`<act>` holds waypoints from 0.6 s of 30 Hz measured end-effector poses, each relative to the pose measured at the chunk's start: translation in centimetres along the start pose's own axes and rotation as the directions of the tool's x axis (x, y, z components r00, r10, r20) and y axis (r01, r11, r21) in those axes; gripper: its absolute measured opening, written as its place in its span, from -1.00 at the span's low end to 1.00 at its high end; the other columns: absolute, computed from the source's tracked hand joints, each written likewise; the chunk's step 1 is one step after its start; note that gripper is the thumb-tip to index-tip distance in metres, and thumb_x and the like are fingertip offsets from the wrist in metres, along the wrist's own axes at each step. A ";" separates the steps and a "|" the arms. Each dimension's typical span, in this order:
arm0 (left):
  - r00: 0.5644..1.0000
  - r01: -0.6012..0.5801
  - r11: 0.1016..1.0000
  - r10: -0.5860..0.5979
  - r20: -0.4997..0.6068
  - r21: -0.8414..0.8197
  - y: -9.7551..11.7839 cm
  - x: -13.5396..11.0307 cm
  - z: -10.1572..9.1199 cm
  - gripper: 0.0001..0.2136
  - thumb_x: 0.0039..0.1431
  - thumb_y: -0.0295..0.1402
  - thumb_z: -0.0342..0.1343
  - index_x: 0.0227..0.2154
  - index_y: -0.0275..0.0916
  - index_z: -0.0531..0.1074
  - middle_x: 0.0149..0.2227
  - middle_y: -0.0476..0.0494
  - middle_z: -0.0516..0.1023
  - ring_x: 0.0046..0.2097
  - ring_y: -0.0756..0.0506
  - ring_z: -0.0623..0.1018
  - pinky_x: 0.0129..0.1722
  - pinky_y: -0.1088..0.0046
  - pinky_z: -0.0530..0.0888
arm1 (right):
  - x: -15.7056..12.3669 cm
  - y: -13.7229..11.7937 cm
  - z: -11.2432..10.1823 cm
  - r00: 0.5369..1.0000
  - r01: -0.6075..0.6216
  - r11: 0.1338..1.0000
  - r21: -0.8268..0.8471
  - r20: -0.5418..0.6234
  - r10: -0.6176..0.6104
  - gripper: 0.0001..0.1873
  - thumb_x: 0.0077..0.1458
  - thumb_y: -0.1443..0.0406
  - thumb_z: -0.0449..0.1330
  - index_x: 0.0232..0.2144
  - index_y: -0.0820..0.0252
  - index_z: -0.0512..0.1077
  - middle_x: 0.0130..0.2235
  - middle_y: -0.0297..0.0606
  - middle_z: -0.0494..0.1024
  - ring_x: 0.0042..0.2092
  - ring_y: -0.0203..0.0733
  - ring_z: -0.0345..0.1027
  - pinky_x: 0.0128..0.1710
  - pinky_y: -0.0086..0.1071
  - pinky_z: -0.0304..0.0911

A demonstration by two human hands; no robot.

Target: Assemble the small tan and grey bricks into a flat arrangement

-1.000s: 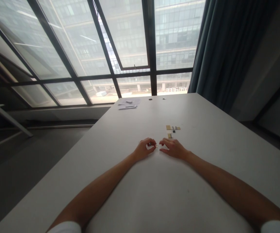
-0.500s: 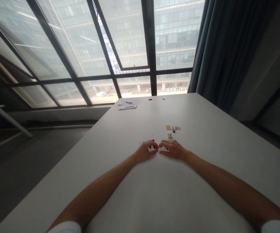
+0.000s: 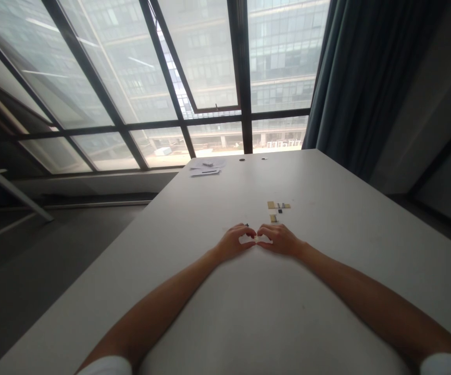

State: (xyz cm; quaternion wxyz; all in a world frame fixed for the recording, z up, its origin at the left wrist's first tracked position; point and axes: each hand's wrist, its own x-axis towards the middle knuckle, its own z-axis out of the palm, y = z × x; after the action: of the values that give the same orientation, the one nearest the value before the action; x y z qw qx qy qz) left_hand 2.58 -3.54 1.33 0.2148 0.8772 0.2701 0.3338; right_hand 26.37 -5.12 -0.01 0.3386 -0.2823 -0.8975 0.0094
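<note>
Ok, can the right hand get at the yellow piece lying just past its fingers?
Probably yes. The yellow piece lies on the bare table just beyond the right hand, with nothing between them. Its fingertips meet the left hand, though, so it seems occupied.

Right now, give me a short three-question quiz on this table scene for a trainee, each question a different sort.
1. True or false: the left hand and the right hand rest far apart on the white table.
2. The small yellow and dark flat pieces lie: A) just beyond the right hand; B) beside the left elbow; C) on the floor.
3. Fill in, near or far: the white paper sheets lie by the table's ____ edge.
Key: 1 false, their fingertips meet; 2 A; 3 far.
</note>
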 end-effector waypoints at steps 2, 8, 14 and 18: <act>0.999 -0.032 0.999 0.032 -0.007 0.042 0.0 0.0 -0.1 -0.87 0.21 -0.27 0.26 -0.23 -0.19 0.55 -0.27 -0.11 0.60 -0.17 -0.08 0.53 -0.10 0.38 0.45 | 0.0 0.0 0.0 1.000 -0.005 1.000 -0.003 0.001 0.005 -0.89 0.25 0.25 0.23 -0.21 0.15 0.42 -0.26 -0.26 0.56 -0.33 -0.23 0.41 -0.31 -0.42 0.18; 0.995 -0.094 0.992 0.095 -0.014 0.081 -0.1 0.1 -0.2 -0.88 0.23 -0.28 0.25 -0.23 -0.19 0.54 -0.25 -0.13 0.60 -0.15 -0.10 0.53 -0.08 0.36 0.46 | -0.1 0.2 0.1 1.000 -0.014 1.000 -0.006 0.010 0.014 -0.87 0.26 0.23 0.23 -0.19 0.14 0.41 -0.22 -0.26 0.57 -0.30 -0.22 0.42 -0.29 -0.41 0.18; 0.995 -0.102 0.991 0.104 -0.011 0.085 -0.2 0.1 -0.1 -0.87 0.24 -0.28 0.23 -0.21 -0.18 0.54 -0.25 -0.13 0.60 -0.14 -0.10 0.53 -0.07 0.36 0.46 | -0.1 0.2 0.0 1.000 -0.015 1.000 -0.006 0.019 0.015 -0.86 0.29 0.20 0.21 -0.18 0.14 0.42 -0.23 -0.24 0.56 -0.30 -0.21 0.42 -0.28 -0.40 0.20; 0.995 -0.099 0.992 0.101 -0.019 0.084 -0.3 0.0 -0.1 -0.86 0.26 -0.25 0.22 -0.21 -0.18 0.54 -0.25 -0.13 0.60 -0.15 -0.10 0.53 -0.08 0.36 0.46 | 0.0 0.1 -0.1 1.000 -0.019 1.000 -0.006 0.024 0.019 -0.86 0.30 0.20 0.20 -0.18 0.15 0.42 -0.23 -0.24 0.57 -0.29 -0.20 0.43 -0.28 -0.40 0.19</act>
State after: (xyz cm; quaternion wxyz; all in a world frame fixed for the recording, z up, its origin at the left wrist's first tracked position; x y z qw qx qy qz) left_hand 2.40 -3.30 1.26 0.1581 0.8939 0.2420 0.3426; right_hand 26.49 -5.08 0.00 0.3270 -0.2915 -0.8989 0.0132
